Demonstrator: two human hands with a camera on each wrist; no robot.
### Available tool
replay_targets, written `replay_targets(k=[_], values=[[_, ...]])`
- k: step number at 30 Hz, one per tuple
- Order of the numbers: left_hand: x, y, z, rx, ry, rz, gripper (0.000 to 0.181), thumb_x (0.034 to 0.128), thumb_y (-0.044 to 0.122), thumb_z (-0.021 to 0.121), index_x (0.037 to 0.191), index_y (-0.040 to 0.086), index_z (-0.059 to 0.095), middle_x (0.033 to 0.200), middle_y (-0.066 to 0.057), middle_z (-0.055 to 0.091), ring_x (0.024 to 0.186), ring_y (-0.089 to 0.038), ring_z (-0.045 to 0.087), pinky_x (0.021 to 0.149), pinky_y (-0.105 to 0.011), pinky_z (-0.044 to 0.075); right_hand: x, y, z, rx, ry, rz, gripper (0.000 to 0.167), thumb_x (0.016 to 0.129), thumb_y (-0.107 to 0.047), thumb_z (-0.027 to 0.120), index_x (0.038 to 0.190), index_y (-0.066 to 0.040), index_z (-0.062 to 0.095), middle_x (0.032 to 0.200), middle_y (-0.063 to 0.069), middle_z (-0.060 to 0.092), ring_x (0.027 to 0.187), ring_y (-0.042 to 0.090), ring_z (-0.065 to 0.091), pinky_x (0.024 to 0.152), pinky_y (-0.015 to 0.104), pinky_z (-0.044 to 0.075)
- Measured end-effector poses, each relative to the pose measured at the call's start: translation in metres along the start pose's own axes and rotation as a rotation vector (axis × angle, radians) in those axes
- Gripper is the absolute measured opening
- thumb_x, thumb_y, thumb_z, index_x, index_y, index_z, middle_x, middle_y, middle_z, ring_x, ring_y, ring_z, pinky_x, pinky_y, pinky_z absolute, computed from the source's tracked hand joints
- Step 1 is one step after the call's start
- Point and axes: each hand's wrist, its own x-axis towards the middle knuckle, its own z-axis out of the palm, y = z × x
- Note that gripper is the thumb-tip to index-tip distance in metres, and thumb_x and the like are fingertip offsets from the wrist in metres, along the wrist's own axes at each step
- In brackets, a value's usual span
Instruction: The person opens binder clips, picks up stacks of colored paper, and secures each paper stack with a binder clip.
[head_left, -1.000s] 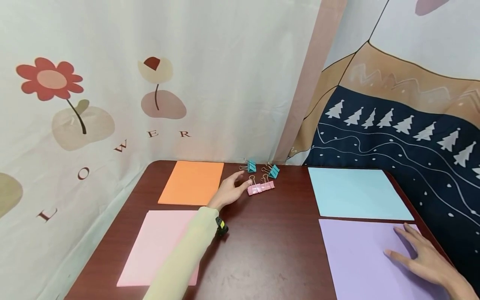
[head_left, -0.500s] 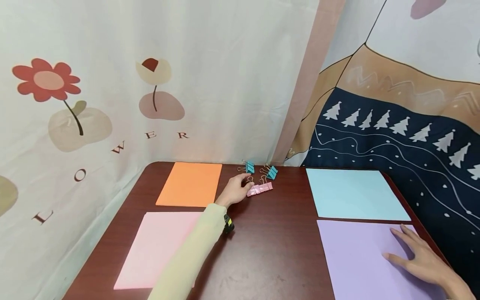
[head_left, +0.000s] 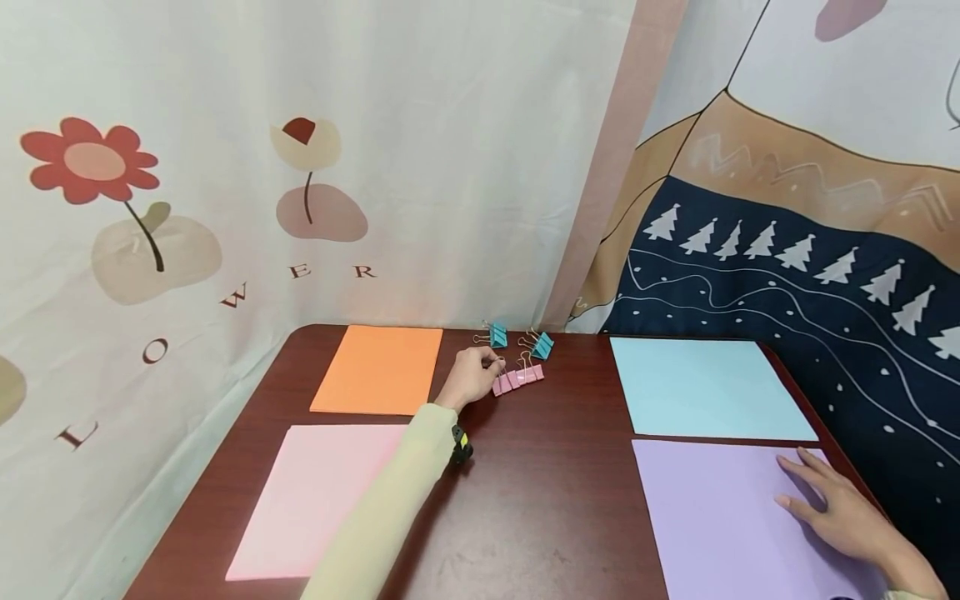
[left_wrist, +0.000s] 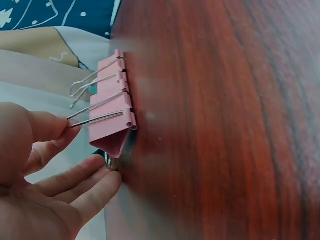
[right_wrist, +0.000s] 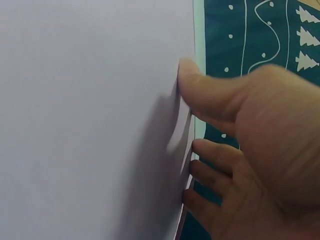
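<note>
Two pink binder clips stand side by side near the far edge of the table. My left hand pinches the wire handle of the nearer pink binder clip between thumb and forefinger. The other fingers spread low beside that clip in the left wrist view. Just right of it is the second pink binder clip, its handles free. My right hand lies at the right side of the purple paper, thumb on the sheet and fingers loosely extended along its edge.
Behind the pink clips lie two teal binder clips. Orange paper and pink paper lie on the left of the brown table. Light blue paper is beyond the purple sheet. Printed curtains hang along the far edge.
My left hand has moved slightly right to the pink clips, and its thumb and forefinger have closed on one handle. The right hand stays on the purple paper, its fingers shifted slightly.
</note>
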Motion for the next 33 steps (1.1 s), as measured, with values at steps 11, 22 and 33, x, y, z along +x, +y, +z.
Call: replay_targets(k=[11,22,33], values=[[-0.002,-0.002,-0.008,-0.112,-0.015,-0.006,0.018,0.1005,0.026,0.067,0.101,0.012,0.077,0.095,-0.004,0.076,0.081,-0.016,0.064,0.073,-0.032,0.049,0.002,-0.008,-0.005,-0.103,0.029,0.296,0.114,0.080,-0.066,0.076,0.143,0.019,0.034,0.139,0.050,0.022,0.122,0.069,0.022,0.099,0.083,0.027],[-0.004,-0.012,-0.011,-0.259,-0.023,-0.114,0.017,0.0996,0.026,0.068,0.101,0.012,0.076,0.102,-0.008,0.070,0.082,-0.015,0.072,0.070,-0.027,0.057,0.004,-0.025,-0.013,-0.129,-0.053,0.732,0.143,0.058,-0.077,0.084,0.132,0.030,0.026,0.122,0.049,0.025,0.111,0.060,0.030,0.095,0.071,0.043],[-0.010,-0.009,-0.016,-0.595,-0.039,-0.268,0.065,0.0872,0.000,0.071,0.147,-0.007,0.048,0.123,-0.020,0.058,0.093,-0.017,0.068,0.084,-0.032,0.062,0.010,-0.018,-0.018,-0.156,-0.083,0.737,0.136,0.054,-0.078,0.085,0.117,0.033,0.037,0.111,0.049,0.037,0.104,0.058,0.038,0.086,0.063,0.048]])
